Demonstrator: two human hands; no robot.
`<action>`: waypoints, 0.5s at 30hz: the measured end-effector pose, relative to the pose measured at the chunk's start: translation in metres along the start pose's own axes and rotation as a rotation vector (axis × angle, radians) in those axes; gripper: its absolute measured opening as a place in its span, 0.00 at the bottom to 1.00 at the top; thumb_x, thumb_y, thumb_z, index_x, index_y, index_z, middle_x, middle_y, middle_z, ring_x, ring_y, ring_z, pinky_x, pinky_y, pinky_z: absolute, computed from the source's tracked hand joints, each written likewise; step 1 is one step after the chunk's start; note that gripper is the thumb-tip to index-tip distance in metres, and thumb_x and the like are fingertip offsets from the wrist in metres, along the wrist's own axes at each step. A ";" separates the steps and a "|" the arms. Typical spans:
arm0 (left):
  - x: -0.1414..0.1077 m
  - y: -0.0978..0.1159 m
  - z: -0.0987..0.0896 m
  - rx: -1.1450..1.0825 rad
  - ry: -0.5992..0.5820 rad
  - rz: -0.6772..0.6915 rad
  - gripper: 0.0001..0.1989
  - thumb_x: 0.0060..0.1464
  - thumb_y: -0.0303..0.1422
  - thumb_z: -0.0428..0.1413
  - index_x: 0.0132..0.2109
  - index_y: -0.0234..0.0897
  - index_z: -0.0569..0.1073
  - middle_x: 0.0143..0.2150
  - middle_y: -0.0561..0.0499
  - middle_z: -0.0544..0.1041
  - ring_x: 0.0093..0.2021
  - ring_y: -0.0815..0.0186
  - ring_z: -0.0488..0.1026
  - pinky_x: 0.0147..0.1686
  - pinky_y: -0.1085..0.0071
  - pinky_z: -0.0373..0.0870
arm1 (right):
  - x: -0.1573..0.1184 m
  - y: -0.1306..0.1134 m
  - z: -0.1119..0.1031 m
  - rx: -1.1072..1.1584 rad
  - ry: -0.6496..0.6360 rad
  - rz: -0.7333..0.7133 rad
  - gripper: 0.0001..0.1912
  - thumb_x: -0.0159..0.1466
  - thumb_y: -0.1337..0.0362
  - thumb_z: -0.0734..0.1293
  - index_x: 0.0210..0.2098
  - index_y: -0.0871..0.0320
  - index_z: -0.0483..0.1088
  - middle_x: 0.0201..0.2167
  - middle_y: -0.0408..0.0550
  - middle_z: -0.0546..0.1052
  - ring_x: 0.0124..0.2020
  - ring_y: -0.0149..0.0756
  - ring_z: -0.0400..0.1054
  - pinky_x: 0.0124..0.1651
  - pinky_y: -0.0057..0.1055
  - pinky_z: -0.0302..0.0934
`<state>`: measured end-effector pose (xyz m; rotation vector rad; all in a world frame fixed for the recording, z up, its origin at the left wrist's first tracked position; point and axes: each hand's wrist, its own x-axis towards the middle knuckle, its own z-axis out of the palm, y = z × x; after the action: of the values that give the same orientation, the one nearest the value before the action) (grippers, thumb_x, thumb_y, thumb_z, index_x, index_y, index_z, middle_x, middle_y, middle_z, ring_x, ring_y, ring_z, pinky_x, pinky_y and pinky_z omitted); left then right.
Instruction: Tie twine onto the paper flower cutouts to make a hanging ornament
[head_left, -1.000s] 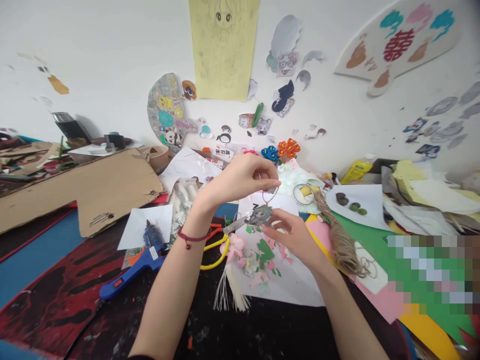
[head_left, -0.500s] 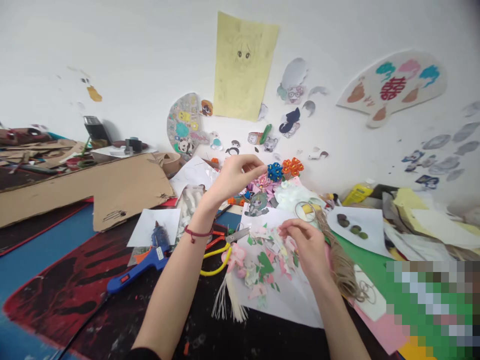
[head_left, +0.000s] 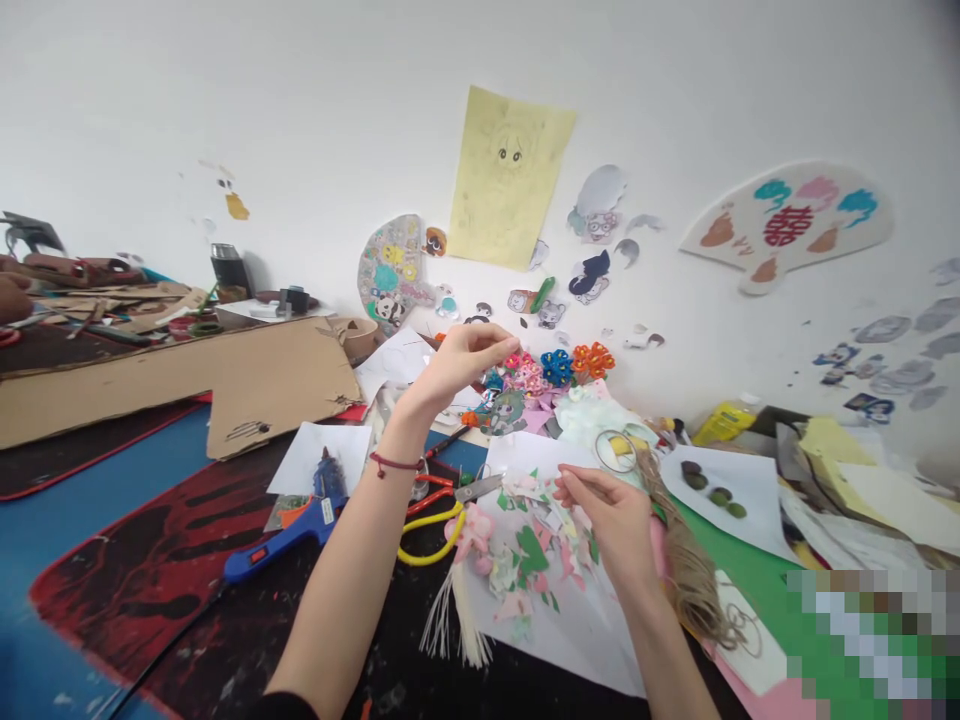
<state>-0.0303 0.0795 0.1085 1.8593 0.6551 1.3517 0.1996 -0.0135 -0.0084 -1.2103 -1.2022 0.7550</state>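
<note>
My left hand (head_left: 469, 362) is raised in front of the flower bunch, thumb and fingertips pinched together. Anything between those fingertips is too small to make out. Behind it stand a blue flower cluster (head_left: 556, 368), an orange cluster (head_left: 592, 360) and pink flowers (head_left: 525, 373). Lower down, my right hand (head_left: 611, 505) hovers over a white paper sheet (head_left: 562, 655), its fingers also pinched; what they hold, if anything, cannot be seen. Green and pink scraps (head_left: 532, 550) cover the sheet. Yellow-handled scissors (head_left: 435, 545) lie at its left edge, beside a pink flower (head_left: 474, 530) and a cream tassel (head_left: 457, 630).
A blue glue gun (head_left: 281, 545) lies to the left, its cord trailing forward. Behind it is a large cardboard piece (head_left: 285, 375). To the right are coiled twine (head_left: 690, 570), paper with dark green blobs (head_left: 720, 465) and a yellow bottle (head_left: 726, 420).
The view has tilted up, so the wall and table sit lower in it. My left hand has shifted slightly left of the flowers, uncovering more pink ones. Both hands stay pinched.
</note>
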 end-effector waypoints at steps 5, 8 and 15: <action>0.000 0.001 0.002 -0.012 -0.093 0.000 0.15 0.57 0.43 0.58 0.34 0.34 0.75 0.27 0.53 0.68 0.26 0.73 0.62 0.25 0.76 0.61 | -0.002 -0.001 0.001 -0.022 -0.004 -0.013 0.13 0.53 0.57 0.75 0.32 0.61 0.80 0.24 0.50 0.80 0.25 0.38 0.74 0.31 0.36 0.70; -0.001 0.004 0.006 -0.030 -0.162 0.028 0.14 0.57 0.42 0.58 0.33 0.34 0.74 0.28 0.53 0.70 0.28 0.73 0.65 0.28 0.75 0.63 | -0.002 0.001 0.000 -0.036 -0.002 -0.034 0.13 0.52 0.56 0.76 0.31 0.60 0.80 0.23 0.49 0.79 0.23 0.38 0.73 0.30 0.35 0.69; -0.006 0.024 0.021 -0.076 -0.362 0.006 0.14 0.57 0.41 0.59 0.33 0.33 0.74 0.27 0.54 0.69 0.26 0.75 0.63 0.26 0.77 0.62 | -0.004 -0.004 0.000 -0.023 0.037 -0.178 0.18 0.61 0.49 0.69 0.27 0.58 0.75 0.30 0.50 0.80 0.35 0.39 0.74 0.42 0.35 0.68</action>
<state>-0.0122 0.0552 0.1203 1.9763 0.4050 0.9905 0.1984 -0.0186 -0.0055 -1.1145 -1.2722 0.5847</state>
